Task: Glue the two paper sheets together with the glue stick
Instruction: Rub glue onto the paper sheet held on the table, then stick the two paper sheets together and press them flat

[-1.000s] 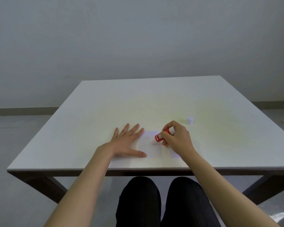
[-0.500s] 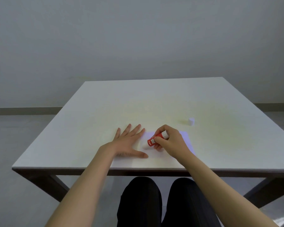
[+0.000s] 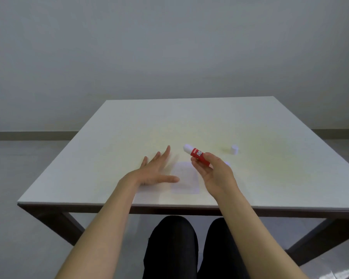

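A pale paper sheet [image 3: 184, 178] lies flat near the front edge of the white table [image 3: 270, 178]. My left hand [image 3: 153, 172] rests beside it on the left, palm down with fingers spread, the thumb touching the sheet's left side. My right hand [image 3: 213, 174] is raised above the sheet's right side and grips the red glue stick [image 3: 197, 156], whose white tip points up and to the left, off the paper. A sliver of a second sheet seems to show behind my right hand, mostly hidden.
The glue stick's white cap [image 3: 234, 149] stands on the table to the right, beyond my right hand. My knees in black trousers [image 3: 189, 248] are under the front edge. A grey wall rises behind the table.
My right hand has lifted the glue stick off the paper and turned its tip upward and away. My left hand has stayed beside the sheet, its fingers slightly raised.
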`<action>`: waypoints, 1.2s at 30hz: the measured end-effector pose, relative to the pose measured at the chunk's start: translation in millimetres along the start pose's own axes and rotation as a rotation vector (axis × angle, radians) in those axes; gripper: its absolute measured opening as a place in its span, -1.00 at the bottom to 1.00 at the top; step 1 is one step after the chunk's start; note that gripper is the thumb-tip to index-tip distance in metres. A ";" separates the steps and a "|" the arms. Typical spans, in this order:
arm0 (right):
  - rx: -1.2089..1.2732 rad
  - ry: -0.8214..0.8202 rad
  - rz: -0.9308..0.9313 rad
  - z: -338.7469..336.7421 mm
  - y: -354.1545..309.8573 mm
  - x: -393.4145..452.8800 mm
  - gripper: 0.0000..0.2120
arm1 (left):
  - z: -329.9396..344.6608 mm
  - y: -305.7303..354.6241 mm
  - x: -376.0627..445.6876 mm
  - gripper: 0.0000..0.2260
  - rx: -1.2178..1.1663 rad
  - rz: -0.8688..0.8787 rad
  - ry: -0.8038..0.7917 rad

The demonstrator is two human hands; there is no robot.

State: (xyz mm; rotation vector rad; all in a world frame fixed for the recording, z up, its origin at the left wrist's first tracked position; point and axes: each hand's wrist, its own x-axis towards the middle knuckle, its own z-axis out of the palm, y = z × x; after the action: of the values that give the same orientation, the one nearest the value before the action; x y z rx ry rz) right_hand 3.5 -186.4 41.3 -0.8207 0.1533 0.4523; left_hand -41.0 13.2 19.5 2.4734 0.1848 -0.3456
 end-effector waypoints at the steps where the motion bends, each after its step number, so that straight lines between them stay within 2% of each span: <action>1: 0.113 -0.007 0.063 3.2 0.3 -4.1 -0.88 | -2.3 2.7 -3.7 0.04 -0.158 0.006 0.050; 4: 0.288 -0.040 0.210 9.4 0.3 -13.7 -0.86 | 4.9 15.4 -12.7 -0.27 -0.645 0.039 0.321; 6: 0.255 -0.070 0.264 12.7 2.9 -17.4 -0.86 | 19.8 33.2 -16.7 -0.56 -0.752 0.079 0.469; 8: 0.188 -0.071 0.289 14.8 9.6 -19.2 -0.85 | 34.5 54.3 -19.6 -0.73 -0.865 0.125 0.520; 12: -0.027 -0.111 0.221 10.3 18.2 -23.9 -0.82 | 42.3 79.6 -22.4 -0.87 -0.921 0.167 0.645; 15: -0.375 -0.040 -0.013 2.3 16.4 -26.4 -0.78 | 30.2 80.9 -22.0 -0.97 -0.866 0.170 0.692; 17: -0.615 0.040 -0.220 -1.3 15.9 -26.7 -0.77 | 14.3 78.8 -16.0 -0.98 -0.822 0.118 0.762; 20: -0.957 -0.009 -0.475 -4.9 21.3 -30.1 -0.89 | -12.1 69.6 -0.5 -0.94 -0.692 -0.044 0.917; 23: -1.277 -0.123 -0.565 -10.1 29.5 -33.5 -0.88 | -26.1 53.1 13.1 -0.87 -0.543 -0.191 1.000; 26: -1.592 -0.193 -0.700 -16.3 36.4 -33.7 -0.85 | -22.8 37.6 20.7 -0.89 -0.477 -0.282 1.019; 29: -1.744 -0.260 -0.821 -17.5 41.8 -35.1 -0.79 | -13.5 28.4 25.3 -0.92 -0.456 -0.312 1.036; 36: -1.925 -0.322 -0.886 -18.8 50.7 -36.1 -0.73 | 0.3 17.5 33.7 -0.85 -0.450 -0.337 1.066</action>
State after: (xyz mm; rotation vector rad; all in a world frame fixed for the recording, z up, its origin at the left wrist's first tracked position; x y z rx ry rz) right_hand -50.6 -182.0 5.6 -2.4794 -1.1084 -0.3015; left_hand -5.2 0.8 19.5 1.9249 0.9892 0.8281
